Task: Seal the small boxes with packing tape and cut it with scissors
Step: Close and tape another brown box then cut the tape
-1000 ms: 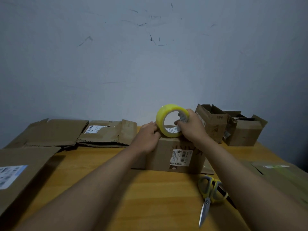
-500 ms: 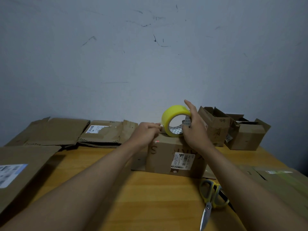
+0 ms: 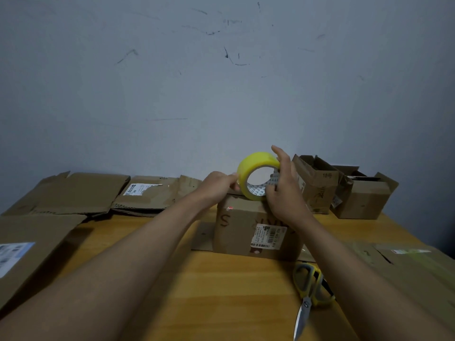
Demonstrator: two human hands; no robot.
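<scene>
The tape roll (image 3: pixel 256 166) stands on its edge on top of the box (image 3: pixel 256 227), which sits in the middle of the table (image 3: pixel 221 291). The right hand (image 3: pixel 283 190) grips the roll, with some fingers through the hole and one finger sticking up past the rim. The left hand (image 3: pixel 218 184) has its fingertips pinched at the roll's left side, most likely on the loose end of the tape, but the end itself is too thin to see.

The roll looks light and hard, so holding it through the hole is a good way to keep it from rolling. The tape is thin and sticky and may fold onto itself, so it should be pulled straight and flat. The box is light card and can slide or dent if pushed hard; a hand on top would keep it still.

The scissors (image 3: pixel 310 291) lie on the table near the right arm, blades toward the person, and should be picked up by the yellow handles.

The table is smooth yellow wood. Flat cardboard (image 3: pixel 73 193) lies at the left and right. Two open boxes (image 3: pixel 344 190) stand at the back right. A grey wall (image 3: pixel 221 82) with dark marks is behind.
</scene>
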